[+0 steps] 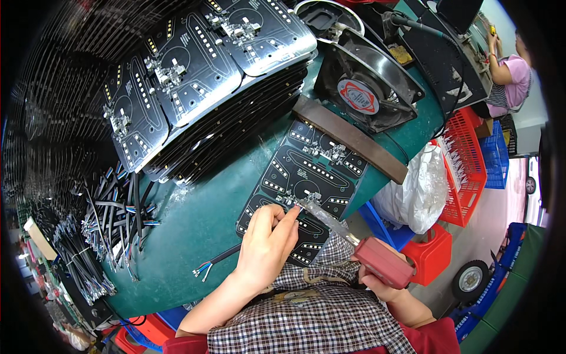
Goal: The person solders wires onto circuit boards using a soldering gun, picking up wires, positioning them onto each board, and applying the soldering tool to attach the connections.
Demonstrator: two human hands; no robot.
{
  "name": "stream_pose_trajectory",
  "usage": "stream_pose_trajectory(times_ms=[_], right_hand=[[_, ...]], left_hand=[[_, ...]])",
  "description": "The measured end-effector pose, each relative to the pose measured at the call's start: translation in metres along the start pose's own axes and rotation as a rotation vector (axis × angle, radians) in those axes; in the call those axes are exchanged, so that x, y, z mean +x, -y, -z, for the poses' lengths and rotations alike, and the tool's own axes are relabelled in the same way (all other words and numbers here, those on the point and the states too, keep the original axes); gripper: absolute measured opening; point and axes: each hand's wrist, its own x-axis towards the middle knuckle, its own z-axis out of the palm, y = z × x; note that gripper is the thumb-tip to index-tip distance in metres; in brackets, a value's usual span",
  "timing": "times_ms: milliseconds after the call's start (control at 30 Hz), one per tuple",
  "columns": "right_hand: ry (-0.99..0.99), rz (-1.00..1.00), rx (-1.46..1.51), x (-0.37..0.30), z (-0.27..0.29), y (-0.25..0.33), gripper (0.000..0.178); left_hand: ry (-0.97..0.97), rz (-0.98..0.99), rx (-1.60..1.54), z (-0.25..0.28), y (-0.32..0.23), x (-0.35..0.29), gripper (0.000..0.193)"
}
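My left hand (265, 245) pinches a short black multi-wire cable (227, 253), its fingertips pressing the wire ends near a component cluster on a black circuit board panel (277, 183). The cable's other end, with coloured wires fanned out, sticks out to the left of the hand. In my right hand (383, 286) is a red-handled soldering iron (386, 262), its grey barrel pointing up and left. Its tip is close to my left fingertips at the board; whether it touches the wires is too small to tell. The panel lies on the green table, its far end by a brown bar (354, 141).
A tall stack of circuit board panels (206, 76) stands at the far left. Cable bundles (118, 218) lie below it. Behind the bar are a black fan (368, 88) and a round tin (330, 17). Red crates (466, 171) and a plastic bag (415, 189) are right; another person (507, 76) works beyond.
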Motion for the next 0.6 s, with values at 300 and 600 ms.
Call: stream_pose_trajectory(times_ms=[300, 600], right_hand=[[-0.06, -0.074, -0.009, -0.006, -0.002, -0.002, 0.057], [-0.051, 0.039, -0.058, -0.005, -0.003, -0.009, 0.058]], left_hand=[[0.024, -0.103, 0.155, -0.002, 0.001, -0.004, 0.034], [0.025, -0.17, 0.235, -0.003, 0.002, -0.006, 0.038]])
